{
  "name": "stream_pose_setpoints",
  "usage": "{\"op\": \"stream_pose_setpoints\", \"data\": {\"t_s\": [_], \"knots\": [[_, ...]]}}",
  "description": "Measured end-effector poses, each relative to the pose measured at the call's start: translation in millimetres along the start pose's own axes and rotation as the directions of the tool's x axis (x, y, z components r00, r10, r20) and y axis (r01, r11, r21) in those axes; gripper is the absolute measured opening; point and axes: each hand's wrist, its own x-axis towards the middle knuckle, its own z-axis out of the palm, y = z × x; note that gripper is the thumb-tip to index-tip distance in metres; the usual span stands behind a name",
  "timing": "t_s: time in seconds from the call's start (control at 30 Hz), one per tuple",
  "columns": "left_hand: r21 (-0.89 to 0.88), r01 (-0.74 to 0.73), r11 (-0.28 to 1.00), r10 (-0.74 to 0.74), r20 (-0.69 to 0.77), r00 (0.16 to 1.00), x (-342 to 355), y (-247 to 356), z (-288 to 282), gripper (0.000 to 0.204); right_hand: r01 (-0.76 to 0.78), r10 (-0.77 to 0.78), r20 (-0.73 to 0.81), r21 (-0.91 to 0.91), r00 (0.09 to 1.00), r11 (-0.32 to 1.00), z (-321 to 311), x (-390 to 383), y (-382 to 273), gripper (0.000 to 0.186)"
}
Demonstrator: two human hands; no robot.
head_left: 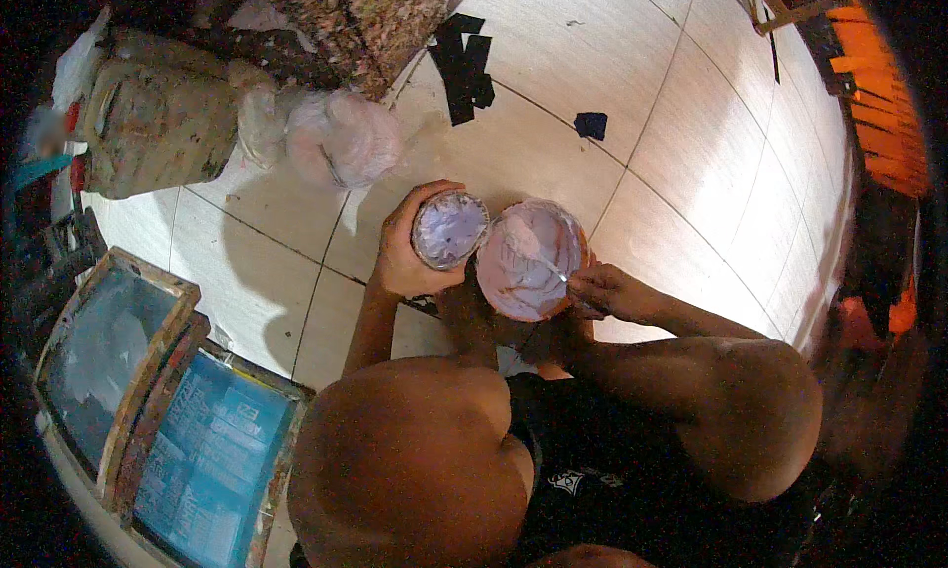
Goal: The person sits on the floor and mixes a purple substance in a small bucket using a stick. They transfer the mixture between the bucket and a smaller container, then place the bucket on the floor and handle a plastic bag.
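My left hand (400, 255) grips a small round container (449, 227) of pale lilac paste, fingers wrapped round its side. Just right of it is a larger round orange-rimmed tub (523, 291), its inside coated in pinkish-lilac paste. My right hand (597, 291) is closed on a thin pale-handled stirring tool (555, 270) that reaches into this tub, its far end covered in paste. The two containers are side by side between my bent legs; whether the tub rests on the floor or on my foot is hidden.
Framed screens (207, 440) lean at lower left on the tiled floor (671, 202). A stained drum (158, 119) and crumpled plastic bag (346, 138) lie upper left. Dark scraps (459, 69) and a small dark piece (590, 125) lie ahead. Orange material (874, 84) is at far right.
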Motion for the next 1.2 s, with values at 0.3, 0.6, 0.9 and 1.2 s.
{"op": "stream_pose_setpoints", "data": {"t_s": [0.3,0.6,0.9,1.2], "knots": [[0.006,-0.075,0.997,0.075,-0.094,0.993,11.5,-17.5,6.5,0.079,0.038,-0.208,-0.194,-0.636,0.959,0.771,-23.4,-24.7,-152.6,0.031],[-0.003,-0.111,0.994,0.109,-0.154,0.982,35.7,-9.5,22.0,0.086,0.106,-0.481,0.222,-0.961,0.848,-0.256,6.0,34.1,-185.4,0.014],[-0.023,-0.129,0.991,0.123,-0.164,0.979,35.6,-13.4,22.8,0.085,0.166,-0.415,0.440,-0.818,0.796,-0.550,4.5,31.2,-192.8,0.017],[-0.086,-0.130,0.988,0.116,-0.145,0.983,39.9,-7.3,27.9,0.081,0.193,-0.449,0.481,-0.814,0.754,-0.548,-10.5,30.7,-187.3,0.018]]}}
